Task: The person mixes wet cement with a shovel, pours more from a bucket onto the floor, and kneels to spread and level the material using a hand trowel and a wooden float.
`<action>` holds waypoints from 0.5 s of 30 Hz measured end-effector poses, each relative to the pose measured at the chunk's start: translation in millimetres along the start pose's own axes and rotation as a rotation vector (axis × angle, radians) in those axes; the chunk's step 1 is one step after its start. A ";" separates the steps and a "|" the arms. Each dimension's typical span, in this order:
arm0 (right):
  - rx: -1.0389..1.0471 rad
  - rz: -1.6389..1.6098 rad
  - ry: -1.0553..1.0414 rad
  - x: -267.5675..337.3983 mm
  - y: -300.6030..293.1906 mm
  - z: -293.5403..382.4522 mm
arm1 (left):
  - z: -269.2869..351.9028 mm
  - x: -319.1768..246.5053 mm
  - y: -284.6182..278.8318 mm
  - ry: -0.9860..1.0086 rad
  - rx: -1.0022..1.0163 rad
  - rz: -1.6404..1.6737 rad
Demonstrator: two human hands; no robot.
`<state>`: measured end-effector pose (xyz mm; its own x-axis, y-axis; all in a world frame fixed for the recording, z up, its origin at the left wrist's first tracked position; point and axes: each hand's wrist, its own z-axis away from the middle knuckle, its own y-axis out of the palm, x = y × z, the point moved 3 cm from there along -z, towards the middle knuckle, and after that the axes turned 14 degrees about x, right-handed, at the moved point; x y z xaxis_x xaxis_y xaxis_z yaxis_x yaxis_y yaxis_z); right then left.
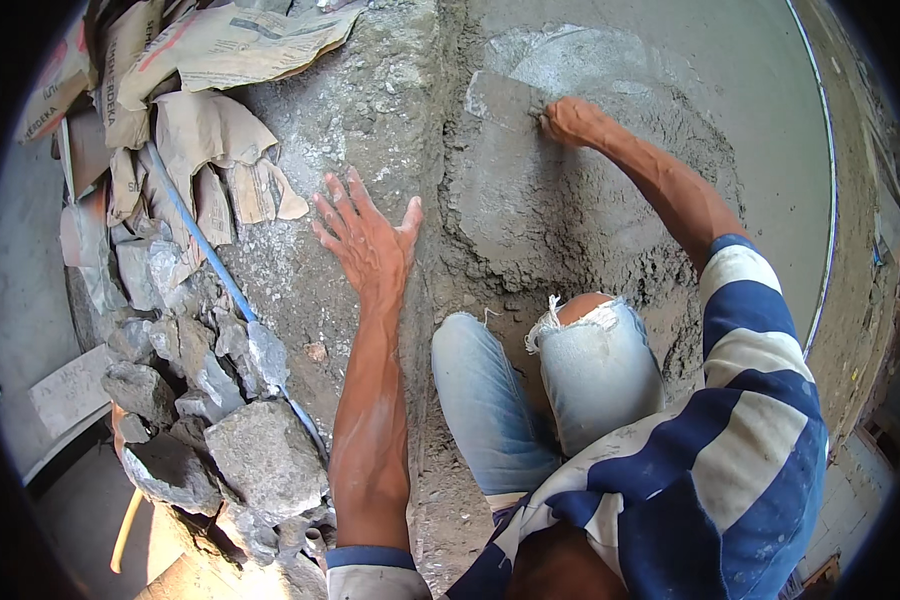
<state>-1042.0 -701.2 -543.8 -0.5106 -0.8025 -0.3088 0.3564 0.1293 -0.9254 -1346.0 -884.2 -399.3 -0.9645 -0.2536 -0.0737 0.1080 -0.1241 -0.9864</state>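
Note:
My right hand grips a flat metal plastering trowel. Its blade lies against wet grey mortar, which looks smoothed around the blade and crumbly along its near edge. A pale patch of dry-looking cement powder covers the mortar just beyond the trowel. My left hand is spread, fingers apart and holding nothing, over the rough concrete strip left of the mortar. Whether its palm presses on the concrete is hidden. My knees in torn jeans are bent at the mortar's near edge.
Torn paper cement sacks lie at the upper left. Broken concrete chunks are heaped below them, crossed by a blue pipe. A smooth screeded surface extends right to a thin pale line. A yellow pipe sticks out lower left.

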 end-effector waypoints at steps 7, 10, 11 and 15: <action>0.380 -1.259 0.212 3.4 -46.3 -24.2 | 12.2 26.5 -0.7 -0.035 0.022 -0.024; 0.239 -1.513 0.070 49.9 -12.1 13.5 | 6.0 16.1 0.5 -0.009 0.004 -0.018; 0.382 -1.635 0.136 78.8 -23.7 15.8 | 8.3 21.0 0.4 -0.015 -0.002 -0.032; -0.067 -0.656 -0.341 156.9 -36.4 52.5 | 4.9 13.4 -1.2 -0.014 -0.014 -0.025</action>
<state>-1094.0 -862.4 -547.1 -0.3272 -0.8617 0.3877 0.0073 -0.4126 -0.9109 -1357.9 -892.1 -398.4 -0.9633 -0.2641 -0.0471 0.0806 -0.1172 -0.9898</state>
